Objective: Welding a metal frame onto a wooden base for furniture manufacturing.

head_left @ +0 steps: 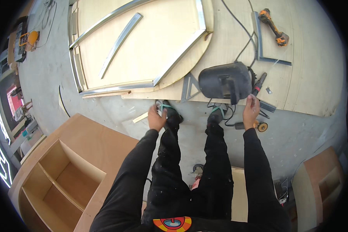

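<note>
My left hand (157,118) hangs above my left shoe, thumb and fingers apart, with a pale patch behind them that I cannot make out. My right hand (251,111) is raised to the right of my feet, its fingertips drawn together; whatever they hold, if anything, is too small to name. Just left of it, a black welding mask (216,82) lies on the plywood sheet (305,85). Below the right hand, an angle grinder (246,125) with a yellowish disc rests on the floor. A dark tool with a red band (260,84) lies beyond that hand.
A metal tube frame (181,57) and a loose metal strip (120,44) lie on plywood ahead. A triangular square (189,87) sits beside the mask. An orange cordless tool (273,28) lies far right, near an angled metal piece (260,42). A wooden cabinet (104,139) stands left; cables cross the sheet.
</note>
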Tool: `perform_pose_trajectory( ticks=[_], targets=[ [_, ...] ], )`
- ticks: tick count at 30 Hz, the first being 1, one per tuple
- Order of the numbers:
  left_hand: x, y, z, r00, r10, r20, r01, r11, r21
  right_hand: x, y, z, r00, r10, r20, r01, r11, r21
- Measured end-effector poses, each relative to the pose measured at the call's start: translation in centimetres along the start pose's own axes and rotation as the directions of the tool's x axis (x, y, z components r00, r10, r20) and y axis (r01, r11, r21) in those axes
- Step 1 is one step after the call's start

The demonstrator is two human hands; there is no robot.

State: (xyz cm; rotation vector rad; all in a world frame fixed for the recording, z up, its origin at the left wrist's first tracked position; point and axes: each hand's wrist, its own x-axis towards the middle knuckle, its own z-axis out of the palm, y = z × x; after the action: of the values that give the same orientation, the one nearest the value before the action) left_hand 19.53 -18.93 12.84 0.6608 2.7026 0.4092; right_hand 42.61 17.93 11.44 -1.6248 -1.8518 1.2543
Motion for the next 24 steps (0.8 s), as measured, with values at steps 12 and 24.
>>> perform_pose_trajectory(
  ticks=[12, 24],
  targets=[
    [23.8, -16.2, -5.6, 0.995, -0.064, -0.081, 0.069, 0.995, 0.071, -3.6, -3.1, 5.8, 0.977, -0.157, -0.145, 0.071, 0.879, -0.472],
    [39.6, -31.9, -2.3, 0.977, 0.163, -0.140, -0.119, 0.954, 0.276, -2.2, -4.6, 7.1, 0.990, -0.067, -0.120, -0.014, 0.817, -0.576]
  ],
)
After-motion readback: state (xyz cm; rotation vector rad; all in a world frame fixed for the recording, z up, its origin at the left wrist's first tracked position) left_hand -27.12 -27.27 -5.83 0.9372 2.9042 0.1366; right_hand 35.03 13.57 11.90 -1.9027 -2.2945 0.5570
